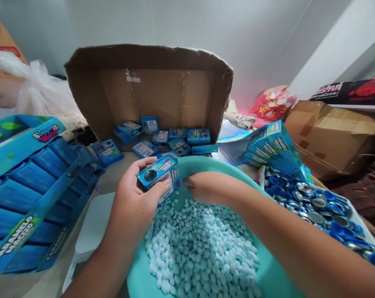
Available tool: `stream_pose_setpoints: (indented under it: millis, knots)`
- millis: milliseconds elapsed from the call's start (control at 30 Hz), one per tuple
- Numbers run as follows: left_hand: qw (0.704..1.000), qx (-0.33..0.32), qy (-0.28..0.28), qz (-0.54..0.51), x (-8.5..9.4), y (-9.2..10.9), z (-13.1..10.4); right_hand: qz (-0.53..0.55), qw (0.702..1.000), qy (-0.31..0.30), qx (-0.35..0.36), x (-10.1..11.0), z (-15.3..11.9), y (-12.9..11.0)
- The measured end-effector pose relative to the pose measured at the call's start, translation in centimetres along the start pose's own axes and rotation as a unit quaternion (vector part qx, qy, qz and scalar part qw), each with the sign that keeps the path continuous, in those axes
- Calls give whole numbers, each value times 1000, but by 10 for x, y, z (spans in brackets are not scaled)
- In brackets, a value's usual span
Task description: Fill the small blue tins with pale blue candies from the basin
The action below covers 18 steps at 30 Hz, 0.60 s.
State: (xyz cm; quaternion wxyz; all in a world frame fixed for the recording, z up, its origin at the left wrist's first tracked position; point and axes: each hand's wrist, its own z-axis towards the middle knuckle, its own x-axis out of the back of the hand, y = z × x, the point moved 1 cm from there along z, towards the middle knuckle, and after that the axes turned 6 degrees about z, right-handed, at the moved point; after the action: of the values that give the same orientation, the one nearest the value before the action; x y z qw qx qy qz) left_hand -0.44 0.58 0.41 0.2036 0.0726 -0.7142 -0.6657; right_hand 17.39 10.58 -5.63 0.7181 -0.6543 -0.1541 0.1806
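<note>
My left hand (136, 192) holds a small blue candy box (159, 171) tilted above the far left of a turquoise basin (202, 163). The box has a dark round spot or opening on its upper face; which of the two I cannot tell. Many small pale blue candies (202, 248) cover the basin's bottom. My right hand (198, 186), blurred by motion, is just right of the box, over the candies. Its fingers look curled together, and anything in them is hidden. Several similar blue boxes (145, 148) lie beyond the basin.
An opened cardboard box (156, 91) stands behind the loose boxes. At left, a blue display carton (13, 252) holds rows of packs beside a white plastic object (94, 223). Blue and silver caps (318, 211) fill a tray at right, near a blue printed carton (271, 145).
</note>
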Motion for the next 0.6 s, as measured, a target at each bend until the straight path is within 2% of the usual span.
stream_pose_setpoints:
  millis: [67, 200, 300, 367, 433, 500, 533, 600]
  knots:
    - [1000, -12, 7, -15, 0, -1, 0, -25, 999, -40, 16, -3, 0, 19]
    - [999, -6, 4, -45, -1, -1, -1, -20, 999, -18, 36, -15, 0, 48]
    - [998, -13, 0, -54, -1, 0, -1, -74, 996, -24, 42, -29, -4, 48]
    - [998, -21, 6, -55, -1, -1, -1, -168, 984, -60, 15, -40, -7, 36]
    - [998, -25, 11, -62, 0, -2, -1, -294, 944, -145, -37, -53, -10, 17]
    - [997, -35, 15, -73, 0, -2, 0, -394, 882, -247, -73, -67, -13, -1]
    - [996, -41, 17, -78, 0, -3, 0, -421, 859, -282, -80, -73, -14, -8]
    - [995, -47, 21, -85, 1, -2, 0, -433, 834, -332, -80, -83, -15, -17]
